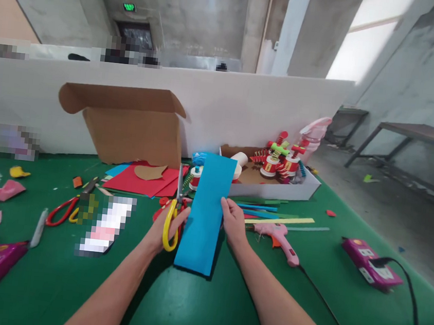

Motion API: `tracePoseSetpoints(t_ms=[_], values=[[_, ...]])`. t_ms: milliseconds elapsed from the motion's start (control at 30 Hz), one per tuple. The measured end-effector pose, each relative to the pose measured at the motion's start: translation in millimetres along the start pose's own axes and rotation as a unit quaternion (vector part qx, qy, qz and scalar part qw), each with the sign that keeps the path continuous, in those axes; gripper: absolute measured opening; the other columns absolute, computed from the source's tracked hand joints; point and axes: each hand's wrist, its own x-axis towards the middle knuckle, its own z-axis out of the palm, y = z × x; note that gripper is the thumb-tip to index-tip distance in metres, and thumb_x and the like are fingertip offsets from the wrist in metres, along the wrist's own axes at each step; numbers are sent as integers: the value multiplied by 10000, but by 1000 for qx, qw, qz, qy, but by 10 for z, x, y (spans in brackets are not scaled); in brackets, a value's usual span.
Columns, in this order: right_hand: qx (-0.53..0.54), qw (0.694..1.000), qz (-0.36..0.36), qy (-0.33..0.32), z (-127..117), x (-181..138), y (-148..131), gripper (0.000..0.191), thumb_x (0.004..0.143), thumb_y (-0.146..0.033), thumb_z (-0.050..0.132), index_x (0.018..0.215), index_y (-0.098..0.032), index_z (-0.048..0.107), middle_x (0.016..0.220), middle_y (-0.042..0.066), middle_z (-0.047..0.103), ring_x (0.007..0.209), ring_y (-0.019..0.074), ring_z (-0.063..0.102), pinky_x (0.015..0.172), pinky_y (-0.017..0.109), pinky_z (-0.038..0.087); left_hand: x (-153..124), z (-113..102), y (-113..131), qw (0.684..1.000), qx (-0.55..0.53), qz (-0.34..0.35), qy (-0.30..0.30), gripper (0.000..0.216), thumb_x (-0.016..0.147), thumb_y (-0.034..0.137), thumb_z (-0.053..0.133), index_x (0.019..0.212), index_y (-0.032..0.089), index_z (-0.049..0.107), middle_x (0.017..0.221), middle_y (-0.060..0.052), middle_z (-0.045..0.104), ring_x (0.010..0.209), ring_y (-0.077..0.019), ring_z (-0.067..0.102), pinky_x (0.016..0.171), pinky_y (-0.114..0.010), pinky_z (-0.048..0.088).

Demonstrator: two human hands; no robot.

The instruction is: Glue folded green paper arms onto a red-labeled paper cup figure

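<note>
A long strip of blue paper (207, 213) stands nearly upright before me, tilted a little to the right. My right hand (234, 224) pinches its right edge between thumb and fingers. At the left edge, my left hand (161, 229) is closed around yellow-handled scissors (170, 225), blades pointing up, with its thumb against the paper. Whether the left fingers also grip the strip from behind is hidden. Part of a red item (159, 211) shows behind the left hand. Just right of the right hand lies a pink hot glue gun (281, 236) with a black cord.
An open cardboard box lid (134, 133) rises behind red paper sheets (122, 179). At the back right, a white box (276, 190) holds red-and-white spool figures. Red-handled pliers (62, 212) lie left, a purple case (371, 264) right. Paper strips (296, 222) lie beyond the glue gun.
</note>
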Motion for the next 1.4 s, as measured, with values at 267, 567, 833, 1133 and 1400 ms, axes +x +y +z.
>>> tracePoseSetpoints(t_ms=[267,567,833,1133,1400], values=[[-27,985,35,-167,86,-130,-124,534,787,-728,452,613,-223,443,490,-44,492,470,125,505,482,237,387,-17,-93,-22,991,73,72,90,435,734,388,589,1114,189,514,874,-32,653,747,-178,614,701,-296,511],[-59,935,90,-338,99,-200,-101,475,769,-651,567,647,-199,485,525,-34,582,455,90,535,497,212,446,34,-215,-62,974,62,118,182,376,740,350,606,1082,204,551,899,-35,637,789,-177,604,726,-292,517],[-27,933,171,-315,162,-276,26,539,691,-716,580,659,-191,464,452,-47,553,386,84,535,411,186,413,39,-120,110,974,80,149,153,383,784,408,592,1107,202,589,892,-43,650,817,-186,607,756,-290,503],[137,980,138,-31,-48,-26,-108,504,662,-613,696,733,-235,370,460,-116,467,375,113,578,355,188,439,-115,-285,60,991,123,45,3,419,827,509,503,1085,183,555,589,25,565,499,-152,559,507,-252,453],[192,969,151,36,-332,133,-232,369,727,-390,744,672,-205,429,480,-49,577,439,96,590,454,182,499,-230,-239,62,954,264,82,-116,239,827,415,481,947,211,514,662,1,578,526,-142,510,523,-252,398]])
